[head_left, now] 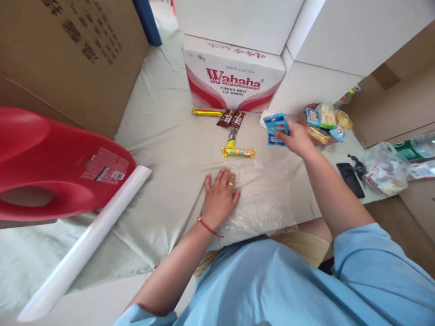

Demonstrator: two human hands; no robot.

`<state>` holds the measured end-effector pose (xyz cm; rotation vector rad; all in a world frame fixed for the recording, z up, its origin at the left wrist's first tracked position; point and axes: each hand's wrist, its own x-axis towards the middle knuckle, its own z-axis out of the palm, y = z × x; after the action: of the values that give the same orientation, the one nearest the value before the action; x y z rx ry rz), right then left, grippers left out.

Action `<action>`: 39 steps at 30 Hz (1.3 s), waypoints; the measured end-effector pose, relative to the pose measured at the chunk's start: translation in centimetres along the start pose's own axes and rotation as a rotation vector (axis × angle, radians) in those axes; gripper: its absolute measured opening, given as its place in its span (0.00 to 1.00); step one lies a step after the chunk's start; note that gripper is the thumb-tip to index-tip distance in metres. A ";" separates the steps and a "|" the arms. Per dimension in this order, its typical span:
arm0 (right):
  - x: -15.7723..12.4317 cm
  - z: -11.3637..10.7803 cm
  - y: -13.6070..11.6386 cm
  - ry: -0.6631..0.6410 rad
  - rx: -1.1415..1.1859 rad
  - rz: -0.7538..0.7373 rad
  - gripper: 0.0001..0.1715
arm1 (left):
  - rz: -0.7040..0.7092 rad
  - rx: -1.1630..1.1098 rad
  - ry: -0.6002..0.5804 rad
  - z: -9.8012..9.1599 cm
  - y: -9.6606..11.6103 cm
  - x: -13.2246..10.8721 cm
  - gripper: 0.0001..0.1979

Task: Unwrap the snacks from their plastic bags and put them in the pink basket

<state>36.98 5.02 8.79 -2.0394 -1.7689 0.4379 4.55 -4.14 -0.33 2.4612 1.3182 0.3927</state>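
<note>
My right hand [299,138] is closed on several small blue snack packets [276,124], held at the right of the laid-out snacks. Flat on the cloth, my left hand [220,194] has its fingers spread and touches the left edge of a clear plastic bag [263,194]. Beyond it lie a yellow snack stick [238,152] and a blue-and-yellow packet [232,138]. Two brown cocoa packets [231,118] and a long yellow-and-red wrapped bar [207,112] rest farther back. A bowl of assorted snacks [324,122] stands right of my right hand, its sides partly hidden.
A Wahaha water carton [234,74] and white boxes stand behind the snacks. At left are a red plastic container [61,167], a white roll [88,244] and a large cardboard box [71,59]. A black phone [350,180], plastic bag [385,170] and green-labelled bottle [416,147] lie right.
</note>
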 end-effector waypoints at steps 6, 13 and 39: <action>-6.3 -4.3 6.4 -0.104 -0.394 -0.006 0.06 | 0.008 0.027 0.012 0.1 -0.2 0.2 0.25; -10.2 0.1 9.3 -0.115 -0.290 -0.055 0.40 | 0.030 0.033 0.045 0.4 -0.4 0.4 0.25; -13.8 7.8 -4.1 -0.311 -0.443 -0.628 0.20 | 0.005 0.102 -0.027 -0.1 0.2 0.2 0.28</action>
<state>27.57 -7.43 3.69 -1.5758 -2.7588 0.1787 4.77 -4.02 -0.19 2.5437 1.3526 0.2999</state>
